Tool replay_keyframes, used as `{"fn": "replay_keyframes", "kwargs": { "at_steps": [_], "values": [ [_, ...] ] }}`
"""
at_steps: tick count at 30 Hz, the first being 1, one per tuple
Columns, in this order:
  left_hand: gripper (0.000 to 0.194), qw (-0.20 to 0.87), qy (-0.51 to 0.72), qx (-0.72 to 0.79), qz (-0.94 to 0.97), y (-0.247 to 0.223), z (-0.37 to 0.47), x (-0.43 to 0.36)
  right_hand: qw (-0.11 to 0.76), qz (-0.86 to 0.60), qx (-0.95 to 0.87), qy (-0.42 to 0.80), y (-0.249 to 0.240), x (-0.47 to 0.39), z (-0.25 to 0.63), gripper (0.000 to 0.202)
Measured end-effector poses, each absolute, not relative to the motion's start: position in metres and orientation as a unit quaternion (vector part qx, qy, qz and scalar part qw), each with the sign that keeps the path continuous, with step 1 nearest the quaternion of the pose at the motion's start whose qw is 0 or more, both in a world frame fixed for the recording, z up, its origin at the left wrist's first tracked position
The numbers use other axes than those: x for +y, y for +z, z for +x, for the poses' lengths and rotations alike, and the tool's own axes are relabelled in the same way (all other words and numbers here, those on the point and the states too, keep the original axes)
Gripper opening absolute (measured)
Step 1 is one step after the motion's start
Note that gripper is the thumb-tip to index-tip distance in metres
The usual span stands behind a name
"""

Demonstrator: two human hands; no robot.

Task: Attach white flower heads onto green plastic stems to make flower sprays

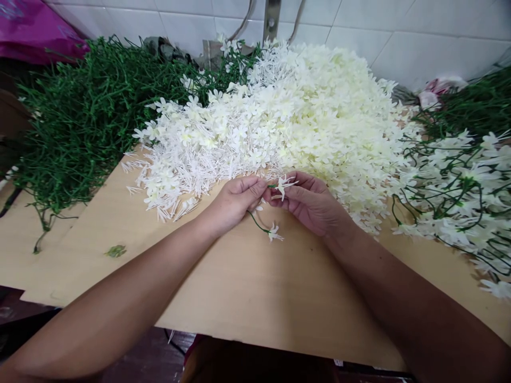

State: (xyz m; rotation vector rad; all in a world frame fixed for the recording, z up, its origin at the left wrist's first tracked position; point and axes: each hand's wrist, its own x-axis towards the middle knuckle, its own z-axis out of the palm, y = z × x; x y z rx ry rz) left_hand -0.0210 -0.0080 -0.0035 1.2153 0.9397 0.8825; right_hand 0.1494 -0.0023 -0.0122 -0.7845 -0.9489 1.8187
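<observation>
My left hand [242,196] pinches a green plastic stem [259,225] between thumb and fingers. One branch of it hangs below the hand and ends in a small white artificial flower [274,233]. Fingertips of my right hand [313,205] are closed round a second white flower [283,186] at the stem's other visible end, close to the left fingertips. Part of the stem is hidden inside the left hand. Just beyond both hands lies a large heap of loose white and pale yellow artificial blossoms [319,106], mixed with thin white stamen pieces [199,165].
Bare green stems [91,111] are piled at the left, near a magenta bag [40,32]. Flowered stems [459,197] lie at the right. A small greenish scrap [115,251] rests on the cardboard-coloured tabletop [239,298]. A white tiled wall [367,26] stands behind.
</observation>
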Motion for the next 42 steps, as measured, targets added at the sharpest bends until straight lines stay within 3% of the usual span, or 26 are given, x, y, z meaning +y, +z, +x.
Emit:
{"fn": "replay_keyframes", "kwargs": {
  "at_steps": [14,29,42],
  "values": [
    [0.044,0.661,0.374,0.380,0.528,-0.008,-0.022,-0.006,0.482,-0.318,-0.400,0.712,-0.011,-0.005,0.144,0.032],
    [0.050,0.609,0.370,0.381,0.589,-0.008,-0.019,-0.007,0.467,-0.337,-0.479,0.663,-0.020,-0.002,0.150,0.029],
    [0.041,0.565,0.421,0.432,0.563,-0.012,-0.010,-0.011,0.522,-0.378,-0.494,0.584,-0.021,-0.006,0.141,0.029]
  ]
}}
